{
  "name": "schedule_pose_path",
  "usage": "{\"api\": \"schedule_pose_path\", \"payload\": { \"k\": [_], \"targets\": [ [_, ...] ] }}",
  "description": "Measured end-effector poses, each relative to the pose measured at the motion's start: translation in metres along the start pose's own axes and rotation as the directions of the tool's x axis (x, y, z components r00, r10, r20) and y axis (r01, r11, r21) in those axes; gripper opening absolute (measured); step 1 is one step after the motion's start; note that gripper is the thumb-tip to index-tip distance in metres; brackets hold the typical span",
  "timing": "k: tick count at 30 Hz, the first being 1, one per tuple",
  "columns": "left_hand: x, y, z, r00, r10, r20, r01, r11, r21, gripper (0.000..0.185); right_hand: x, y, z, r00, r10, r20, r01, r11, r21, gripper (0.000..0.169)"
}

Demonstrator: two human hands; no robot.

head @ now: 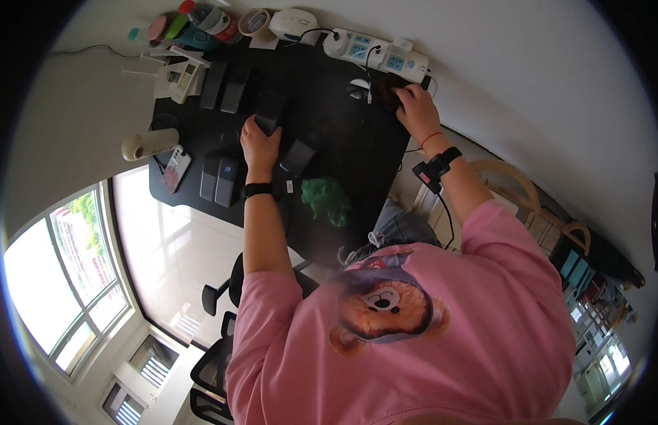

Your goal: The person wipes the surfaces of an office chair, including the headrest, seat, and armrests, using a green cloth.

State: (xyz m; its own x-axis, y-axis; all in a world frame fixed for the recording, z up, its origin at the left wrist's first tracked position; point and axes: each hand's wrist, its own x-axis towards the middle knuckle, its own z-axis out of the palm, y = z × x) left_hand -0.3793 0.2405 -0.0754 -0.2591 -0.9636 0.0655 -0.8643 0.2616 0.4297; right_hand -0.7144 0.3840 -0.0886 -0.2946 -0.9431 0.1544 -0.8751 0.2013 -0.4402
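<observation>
My left hand (259,146) grips the near end of a black rectangular device (271,110), perhaps a power bank, at the table's middle left. Out to the right, my right hand (418,109) has its fingers closed on a dark brown item (390,90) by the table's edge; its kind is too dark to tell. A similar dark device (299,154) lies just right of my left wrist. Left of that wrist, a grey device (225,180) with a small lit display rests beside another (210,178). Two more dark devices (214,85) (236,90) lie farther back.
A crumpled green plastic bag (326,199) lies on the black table (355,143). Along the back are a power strip (376,53) with cables, a white mouse-like device (294,24) and bottles (212,21). A tumbler (151,144) and a phone (176,169) are at left.
</observation>
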Motion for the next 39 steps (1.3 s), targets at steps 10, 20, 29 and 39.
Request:
{"api": "schedule_pose_path", "payload": {
  "k": [10,20,29,39],
  "targets": [
    [-0.027,0.080,-0.044,0.993,0.121,-0.007,-0.121,0.992,-0.026,0.068,0.001,0.001,-0.003,0.997,0.075,0.017,-0.074,0.997,-0.037,0.037],
    [-0.040,0.043,0.028,0.966,0.258,-0.009,-0.258,0.965,0.040,0.074,-0.004,0.016,0.015,0.994,0.108,-0.035,-0.107,0.994,0.033,0.038],
    [-0.025,0.071,-0.004,0.993,0.100,0.063,-0.106,0.989,0.103,0.074,0.001,0.001,-0.003,0.989,0.140,0.036,-0.141,0.990,0.009,0.035],
    [-0.061,0.048,-0.027,0.993,0.118,0.000,-0.116,0.977,0.179,0.072,0.033,-0.073,-0.029,0.922,-0.278,-0.269,0.319,0.940,0.121,0.038]
  ]
}}
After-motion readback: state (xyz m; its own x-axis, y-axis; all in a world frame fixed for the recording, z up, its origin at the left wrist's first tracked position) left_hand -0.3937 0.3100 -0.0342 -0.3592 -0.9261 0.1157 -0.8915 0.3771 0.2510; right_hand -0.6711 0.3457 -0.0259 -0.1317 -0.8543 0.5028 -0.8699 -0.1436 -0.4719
